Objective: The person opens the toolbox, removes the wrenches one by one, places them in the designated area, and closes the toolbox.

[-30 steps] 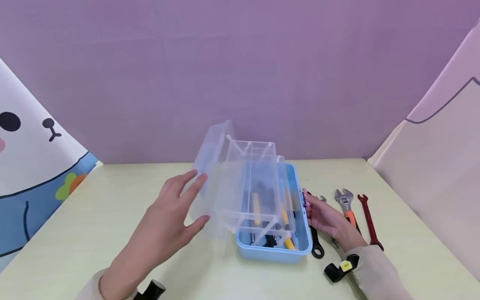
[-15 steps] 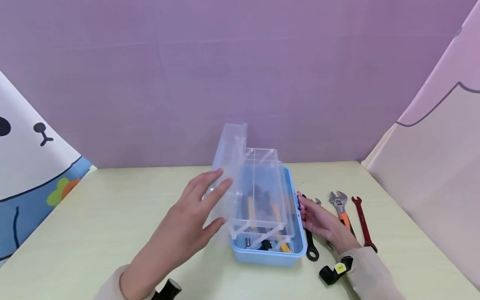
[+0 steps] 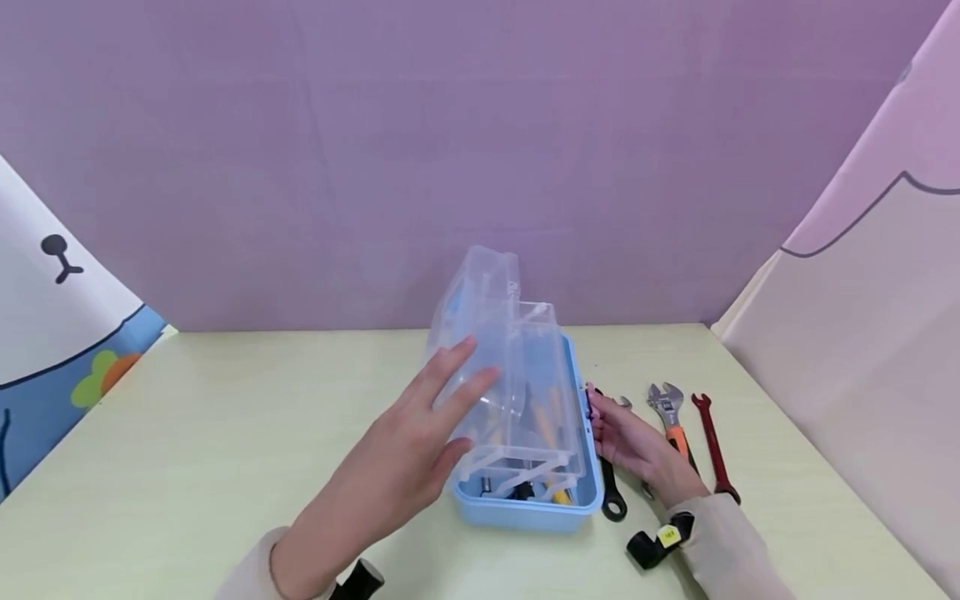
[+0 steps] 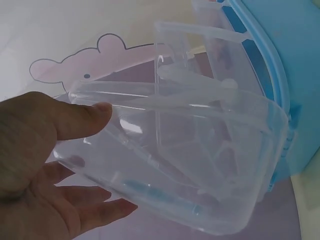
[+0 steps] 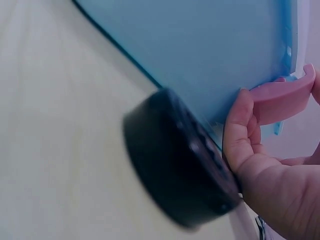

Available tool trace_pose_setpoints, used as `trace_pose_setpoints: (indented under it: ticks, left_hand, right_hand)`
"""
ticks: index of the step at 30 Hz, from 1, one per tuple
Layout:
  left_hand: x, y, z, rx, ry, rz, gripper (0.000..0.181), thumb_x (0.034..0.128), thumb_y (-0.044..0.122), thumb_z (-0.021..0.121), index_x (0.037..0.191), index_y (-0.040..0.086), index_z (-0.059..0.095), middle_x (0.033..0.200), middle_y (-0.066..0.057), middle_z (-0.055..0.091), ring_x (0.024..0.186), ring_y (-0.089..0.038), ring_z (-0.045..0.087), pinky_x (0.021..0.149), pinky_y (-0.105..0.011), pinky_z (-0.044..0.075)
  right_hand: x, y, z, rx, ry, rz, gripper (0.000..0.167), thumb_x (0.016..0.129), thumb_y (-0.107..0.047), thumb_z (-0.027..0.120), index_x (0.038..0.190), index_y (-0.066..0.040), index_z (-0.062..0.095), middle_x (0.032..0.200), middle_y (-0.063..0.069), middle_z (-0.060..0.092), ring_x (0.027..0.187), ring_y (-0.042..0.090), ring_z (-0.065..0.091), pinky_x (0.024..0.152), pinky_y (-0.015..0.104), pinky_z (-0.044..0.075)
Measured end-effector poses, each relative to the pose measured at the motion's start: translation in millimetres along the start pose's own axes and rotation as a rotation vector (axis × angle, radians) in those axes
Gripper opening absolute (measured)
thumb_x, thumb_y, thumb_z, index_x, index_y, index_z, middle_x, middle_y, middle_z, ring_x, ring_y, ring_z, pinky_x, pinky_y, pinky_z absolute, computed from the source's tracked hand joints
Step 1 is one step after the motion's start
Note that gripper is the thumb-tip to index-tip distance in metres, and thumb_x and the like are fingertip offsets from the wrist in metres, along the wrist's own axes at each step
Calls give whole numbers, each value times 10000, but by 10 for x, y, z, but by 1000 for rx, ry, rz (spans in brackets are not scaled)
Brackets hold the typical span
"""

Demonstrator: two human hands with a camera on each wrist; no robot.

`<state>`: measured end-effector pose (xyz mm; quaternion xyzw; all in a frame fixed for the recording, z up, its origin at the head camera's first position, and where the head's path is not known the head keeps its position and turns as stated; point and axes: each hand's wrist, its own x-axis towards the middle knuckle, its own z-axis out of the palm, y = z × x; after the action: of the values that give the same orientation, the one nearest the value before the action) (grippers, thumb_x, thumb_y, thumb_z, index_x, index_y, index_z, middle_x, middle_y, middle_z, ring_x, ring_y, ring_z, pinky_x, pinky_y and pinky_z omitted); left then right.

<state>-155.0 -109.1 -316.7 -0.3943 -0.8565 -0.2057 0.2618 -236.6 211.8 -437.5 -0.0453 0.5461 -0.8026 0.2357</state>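
A light-blue toolbox (image 3: 517, 518) stands on the table, its clear lid (image 3: 480, 304) raised and leaning over the box from the left. Clear trays (image 3: 549, 354) stand unfolded above the base; tools with yellow handles show through them. My left hand (image 3: 401, 442) is at the lid's outer left side, fingers spread and fairly straight; in the left wrist view its thumb lies over the lid's edge. At the box's right side, my right hand (image 3: 637, 450) pinches a pink latch (image 5: 285, 102) between thumb and fingers.
Right of the box lie a black ring-ended wrench (image 3: 613, 505), an adjustable wrench (image 3: 666, 404) with an orange handle, and a red wrench (image 3: 716, 450). The right forearm passes over part of them. A purple backdrop (image 3: 360, 167) rises behind the table (image 3: 262, 400).
My left hand has moved right along with the lid, which now tilts further over the trays. The trays have folded lower into the box. My right hand stays at the latch.
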Motion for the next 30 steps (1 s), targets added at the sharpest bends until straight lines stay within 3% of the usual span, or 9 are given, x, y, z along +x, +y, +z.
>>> trace_pose_setpoints:
  ticks: [6,13,23,30]
  left_hand:
    - [11,66,80,-10,-43,-14,760,765,-13,757,1409,198,414,1572,-73,225,1391,-344,350,831,-289,588]
    - [-23,107,189,47,-54,-28,736,837,95,725,1448,254,347,1547,-181,241,1352,-339,411,974,-400,523]
    - [10,183,331,142,25,84,771,789,137,779,1424,317,382,1437,-252,395,1172,-406,558,902,-476,547]
    - [-12,286,432,204,-52,80,912,725,-29,745,1437,385,355,1456,-218,395,1210,-441,519,921,-534,526]
  right_hand:
    - [-26,-1,-7,24,3,-2,235,1036,-301,382,1002,-204,593,875,-72,561,842,76,523,794,218,504]
    - [-45,-4,0,32,-7,-11,270,1044,-293,356,974,-201,600,866,-76,569,834,72,529,784,212,504]
    - [-84,-19,3,83,-11,-7,295,1048,-284,336,981,-184,605,872,-68,582,828,74,522,788,222,508]
    - [-79,-10,44,71,8,-11,285,1047,-280,341,1007,-182,605,887,-57,569,834,80,523,780,220,510]
